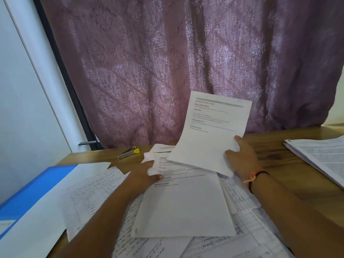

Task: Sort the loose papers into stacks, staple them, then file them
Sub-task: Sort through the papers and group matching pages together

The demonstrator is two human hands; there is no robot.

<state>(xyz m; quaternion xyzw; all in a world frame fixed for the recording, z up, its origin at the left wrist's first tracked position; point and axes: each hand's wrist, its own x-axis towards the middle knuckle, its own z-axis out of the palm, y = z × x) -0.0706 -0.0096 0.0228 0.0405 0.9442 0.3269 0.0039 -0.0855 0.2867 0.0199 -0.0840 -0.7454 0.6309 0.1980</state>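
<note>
My right hand (241, 157) grips a printed sheet (210, 131) by its lower right edge and holds it tilted up above the desk. My left hand (147, 174) pinches the top left of a small bundle of printed sheets (184, 202) that lies on the pile in front of me. Under both spread several loose handwritten lined papers (93, 192). A silver stapler with a yellow tip (128, 152) lies on the wooden desk (279, 155) behind the papers, apart from both hands.
A blue file folder with a white sheet on it (33, 198) sits at the left edge. A thick stack of printed pages (320, 159) lies at the right. A mauve patterned curtain (167, 62) hangs just behind the desk's back edge.
</note>
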